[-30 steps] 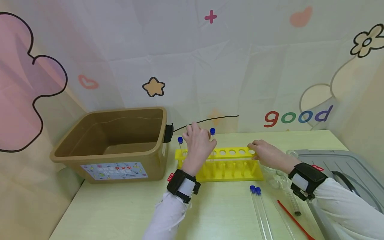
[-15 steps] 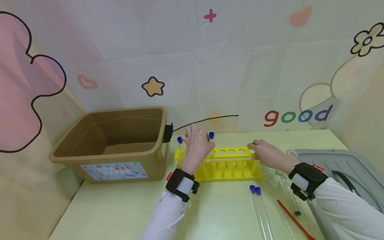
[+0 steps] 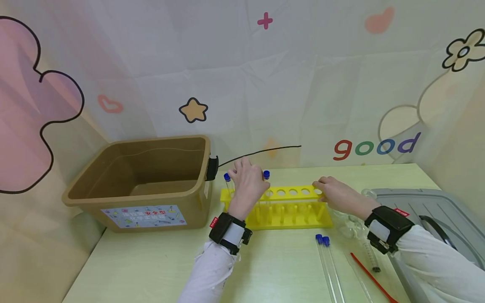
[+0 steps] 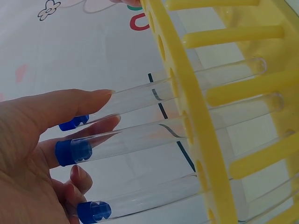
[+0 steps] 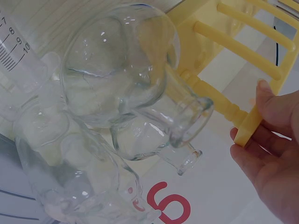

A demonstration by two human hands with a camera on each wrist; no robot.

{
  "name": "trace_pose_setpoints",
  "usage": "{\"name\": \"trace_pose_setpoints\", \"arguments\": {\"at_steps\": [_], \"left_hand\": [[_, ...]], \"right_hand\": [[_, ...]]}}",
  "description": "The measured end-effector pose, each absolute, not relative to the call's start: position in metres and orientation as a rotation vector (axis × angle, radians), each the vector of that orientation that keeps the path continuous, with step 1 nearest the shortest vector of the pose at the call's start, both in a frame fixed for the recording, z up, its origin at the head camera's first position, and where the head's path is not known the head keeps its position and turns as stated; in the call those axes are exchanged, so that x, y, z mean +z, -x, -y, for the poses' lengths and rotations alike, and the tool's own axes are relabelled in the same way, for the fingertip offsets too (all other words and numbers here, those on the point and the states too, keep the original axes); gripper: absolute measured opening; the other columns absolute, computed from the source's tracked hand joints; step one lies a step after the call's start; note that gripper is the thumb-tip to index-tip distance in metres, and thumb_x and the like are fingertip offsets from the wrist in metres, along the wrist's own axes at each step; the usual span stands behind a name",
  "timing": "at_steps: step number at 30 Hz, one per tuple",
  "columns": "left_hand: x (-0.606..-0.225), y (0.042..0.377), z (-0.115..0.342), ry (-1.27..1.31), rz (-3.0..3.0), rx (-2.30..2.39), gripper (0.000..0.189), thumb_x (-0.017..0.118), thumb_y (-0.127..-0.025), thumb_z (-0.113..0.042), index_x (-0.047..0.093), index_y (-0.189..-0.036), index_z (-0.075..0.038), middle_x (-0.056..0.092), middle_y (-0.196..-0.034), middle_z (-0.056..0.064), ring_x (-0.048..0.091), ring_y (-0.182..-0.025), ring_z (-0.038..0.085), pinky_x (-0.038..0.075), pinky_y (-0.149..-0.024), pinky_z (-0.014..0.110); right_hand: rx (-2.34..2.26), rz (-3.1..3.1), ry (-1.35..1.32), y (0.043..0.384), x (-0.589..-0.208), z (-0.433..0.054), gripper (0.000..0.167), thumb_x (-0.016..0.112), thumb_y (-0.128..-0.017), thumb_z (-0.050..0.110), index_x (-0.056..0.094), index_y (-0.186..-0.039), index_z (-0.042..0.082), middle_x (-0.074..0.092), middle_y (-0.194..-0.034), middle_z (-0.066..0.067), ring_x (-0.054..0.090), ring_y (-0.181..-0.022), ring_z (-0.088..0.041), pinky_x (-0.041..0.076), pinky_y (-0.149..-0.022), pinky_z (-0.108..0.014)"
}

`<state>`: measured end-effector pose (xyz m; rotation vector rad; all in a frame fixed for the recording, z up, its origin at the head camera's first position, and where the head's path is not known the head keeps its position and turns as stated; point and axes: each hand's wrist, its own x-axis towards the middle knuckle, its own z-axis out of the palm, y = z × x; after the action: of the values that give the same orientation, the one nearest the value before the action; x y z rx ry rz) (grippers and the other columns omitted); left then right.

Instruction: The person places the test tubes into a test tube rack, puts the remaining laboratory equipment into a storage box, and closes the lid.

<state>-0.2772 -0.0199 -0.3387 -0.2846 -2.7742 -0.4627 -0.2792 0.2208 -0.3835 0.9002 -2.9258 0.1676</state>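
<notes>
Left hand (image 3: pixel 248 183) pinches a tube (image 4: pixel 142 95), right hand (image 3: pixel 338 193) grips the rack (image 3: pixel 289 211).

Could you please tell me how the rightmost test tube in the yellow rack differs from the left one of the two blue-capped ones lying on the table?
Pose: the rack test tube stands upright in the yellow rack, cap up, while the table test tube lies flat on the table. Contact: the left hand pinches the rack test tube near its cap, while no hand touches the table test tube. Both are clear and blue-capped.
</notes>
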Motion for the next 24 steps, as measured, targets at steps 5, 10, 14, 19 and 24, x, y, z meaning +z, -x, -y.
{"name": "trace_pose_setpoints", "arguments": {"at_steps": [5, 10, 14, 19, 24], "left_hand": [[-0.337, 0.276, 0.02, 0.295, 2.787, -0.465, 0.032, 0.077, -0.07, -0.026, 0.052, -0.056, -0.012, 0.034, -0.082, 0.005, 0.03, -0.085, 0.026, 0.019, -0.067, 0.038], [-0.331, 0.272, 0.019, 0.306, 2.752, -0.432, 0.03, 0.079, -0.068, -0.034, 0.064, -0.083, -0.013, 0.035, -0.088, 0.006, 0.032, -0.089, 0.027, 0.023, -0.071, 0.041], [-0.322, 0.265, 0.016, 0.295, 2.629, -0.469, 0.039, 0.078, -0.069, -0.032, 0.064, -0.099, -0.011, 0.04, -0.096, 0.008, 0.034, -0.092, 0.028, 0.025, -0.075, 0.042], [-0.313, 0.247, 0.012, 0.362, 2.4, -0.635, 0.035, 0.076, -0.073, -0.022, 0.062, -0.102, -0.008, 0.042, -0.097, 0.009, 0.035, -0.09, 0.026, 0.027, -0.075, 0.04], [-0.318, 0.228, 0.005, 0.495, 2.248, -0.725, 0.027, 0.072, -0.076, -0.013, 0.058, -0.096, -0.003, 0.044, -0.088, 0.007, 0.042, -0.078, 0.021, 0.035, -0.068, 0.027]], "right_hand": [[0.161, 2.91, -0.914, 0.279, -0.384, -0.22, 0.04, 0.074, -0.07, -0.002, 0.059, -0.106, -0.006, 0.055, -0.093, -0.016, 0.052, -0.085, -0.03, 0.046, -0.076, -0.039], [0.165, 2.909, -0.916, 0.279, -0.384, -0.221, 0.039, 0.073, -0.07, -0.003, 0.059, -0.106, -0.006, 0.055, -0.093, -0.016, 0.052, -0.085, -0.03, 0.046, -0.075, -0.039], [0.16, 2.916, -0.904, 0.28, -0.384, -0.221, 0.04, 0.073, -0.07, -0.003, 0.059, -0.107, -0.006, 0.055, -0.094, -0.016, 0.052, -0.086, -0.03, 0.046, -0.076, -0.039], [0.161, 2.926, -0.898, 0.279, -0.383, -0.22, 0.039, 0.073, -0.071, -0.003, 0.059, -0.107, -0.006, 0.055, -0.094, -0.016, 0.052, -0.085, -0.031, 0.047, -0.075, -0.039], [0.161, 2.93, -0.891, 0.28, -0.384, -0.22, 0.04, 0.073, -0.07, -0.003, 0.059, -0.107, -0.006, 0.055, -0.094, -0.016, 0.052, -0.084, -0.03, 0.047, -0.075, -0.039]]}}
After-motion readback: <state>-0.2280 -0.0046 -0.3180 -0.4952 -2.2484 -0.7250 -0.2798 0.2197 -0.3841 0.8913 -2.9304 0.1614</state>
